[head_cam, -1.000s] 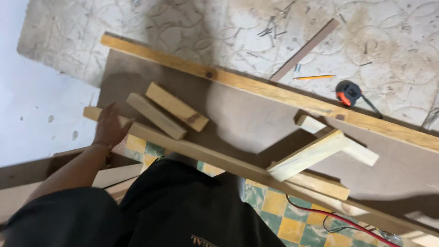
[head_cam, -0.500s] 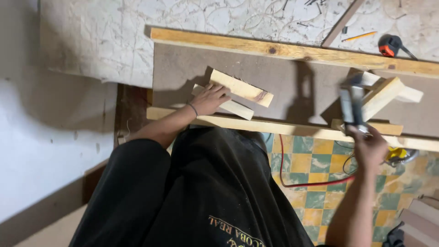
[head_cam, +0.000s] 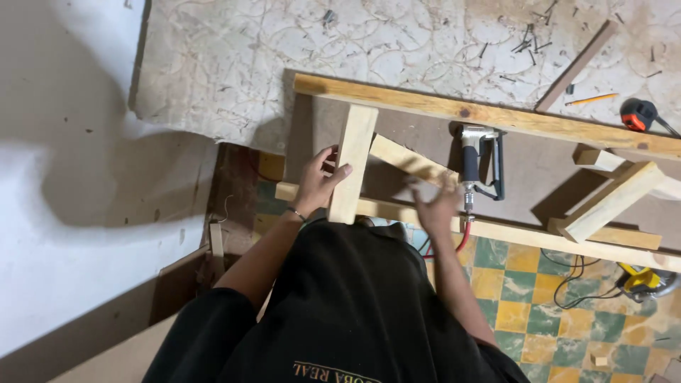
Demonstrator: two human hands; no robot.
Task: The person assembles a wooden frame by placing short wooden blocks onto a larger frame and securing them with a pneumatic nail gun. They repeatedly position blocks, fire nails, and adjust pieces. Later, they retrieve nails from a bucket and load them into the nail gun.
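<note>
From my remote seat I see a brown board (head_cam: 397,152) lying on the rough pale floor (head_cam: 234,64), and on it two long wooden rails: the far rail (head_cam: 496,113) runs slantwise across the top of the board, the near rail (head_cam: 539,237) lies along its lower edge, close to the black shirt (head_cam: 355,312). Between them stands a short upright piece of wood (head_cam: 352,162), its top end touching the far rail and its lower end resting on the near rail. My left hand (head_cam: 319,181) is clamped on that piece, fingers wrapped over its left edge and thumb on its face. A second short piece (head_cam: 411,162) lies slanted just beside it (its lower end is blurred). My right hand (head_cam: 436,206) hovers open over that slanted piece, fingers spread and holding nothing; it is smeared by motion, so I cannot tell whether it touches the wood. Just beside it a nail gun (head_cam: 477,159) lies on the board with a red hose at its base. Further right are crossed wood offcuts (head_cam: 613,198), and well apart, a tape measure (head_cam: 638,113) and a pencil (head_cam: 592,99).
</note>
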